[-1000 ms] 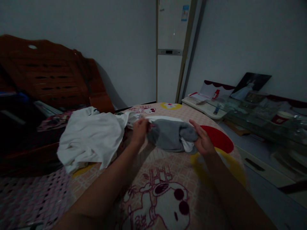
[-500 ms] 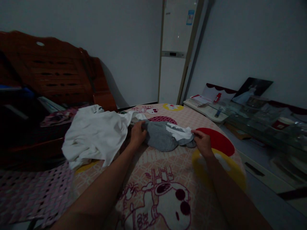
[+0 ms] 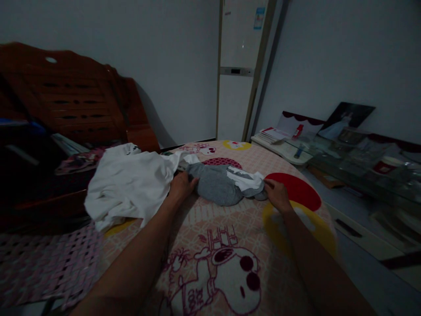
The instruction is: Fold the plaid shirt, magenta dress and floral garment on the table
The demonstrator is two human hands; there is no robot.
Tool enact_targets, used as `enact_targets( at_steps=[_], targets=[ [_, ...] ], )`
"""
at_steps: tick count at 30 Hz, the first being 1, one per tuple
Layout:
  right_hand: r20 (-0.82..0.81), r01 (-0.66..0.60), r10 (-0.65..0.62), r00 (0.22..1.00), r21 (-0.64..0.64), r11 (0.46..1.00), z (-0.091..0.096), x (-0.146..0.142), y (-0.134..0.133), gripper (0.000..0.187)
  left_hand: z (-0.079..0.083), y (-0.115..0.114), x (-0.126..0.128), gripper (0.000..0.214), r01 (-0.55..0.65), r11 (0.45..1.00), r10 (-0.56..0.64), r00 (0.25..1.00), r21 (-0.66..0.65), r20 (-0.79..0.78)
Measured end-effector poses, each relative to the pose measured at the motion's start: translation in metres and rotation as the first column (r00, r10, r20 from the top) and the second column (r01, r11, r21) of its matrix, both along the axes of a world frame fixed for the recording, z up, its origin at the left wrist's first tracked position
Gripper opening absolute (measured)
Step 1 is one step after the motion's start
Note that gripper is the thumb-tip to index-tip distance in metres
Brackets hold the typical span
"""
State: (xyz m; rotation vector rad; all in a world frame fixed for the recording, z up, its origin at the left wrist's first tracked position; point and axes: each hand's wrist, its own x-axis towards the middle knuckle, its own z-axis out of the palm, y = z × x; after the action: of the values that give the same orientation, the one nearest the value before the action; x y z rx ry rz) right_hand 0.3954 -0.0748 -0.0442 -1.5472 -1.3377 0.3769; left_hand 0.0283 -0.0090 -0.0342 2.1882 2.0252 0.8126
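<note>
A grey piece of clothing (image 3: 215,186) with a white patterned part lies bunched lengthwise on the round table. My left hand (image 3: 180,188) is at its left end, thumb against the grey cloth and the other fingers partly hidden behind it. At the opposite end, my right hand (image 3: 277,194) pinches the edge between thumb and fingers. Just left of my left hand, a white garment (image 3: 128,184) is heaped over the table's edge. Beneath everything is a pinkish tablecloth (image 3: 197,219) printed with cartoon dogs and coloured circles.
A wooden bench (image 3: 75,101) with piled things is at the left, a woven pink seat (image 3: 49,263) below it. Along the right wall runs a glass-topped cabinet (image 3: 355,171) with a paper cup (image 3: 386,166) and papers (image 3: 272,135). A tall white appliance (image 3: 235,105) stands behind.
My left hand has shifted slightly left and down along the grey clothing's end, which stretches a little further left. My right hand stays at its end. The view has tilted slightly.
</note>
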Motion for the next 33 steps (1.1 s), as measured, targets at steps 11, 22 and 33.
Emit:
enact_targets(
  at_steps=[11,22,33],
  targets=[
    [0.052,-0.446,0.445,0.894,0.011,0.895,0.008,-0.029,-0.010,0.043,-0.005,-0.001,0.019,0.020,0.164,0.986,-0.157,0.966,-0.018,0.206],
    [-0.682,-0.048,0.159,0.713,0.180,0.983,0.014,-0.012,-0.006,0.017,0.025,0.007,-0.030,0.034,0.181,0.973,-0.154,0.971,-0.141,0.181],
    [-0.744,0.081,0.087,0.662,0.187,0.979,0.011,-0.009,-0.002,0.027,0.013,-0.001,-0.009,0.032,0.110,0.988,-0.113,0.993,0.106,0.026]
  ],
)
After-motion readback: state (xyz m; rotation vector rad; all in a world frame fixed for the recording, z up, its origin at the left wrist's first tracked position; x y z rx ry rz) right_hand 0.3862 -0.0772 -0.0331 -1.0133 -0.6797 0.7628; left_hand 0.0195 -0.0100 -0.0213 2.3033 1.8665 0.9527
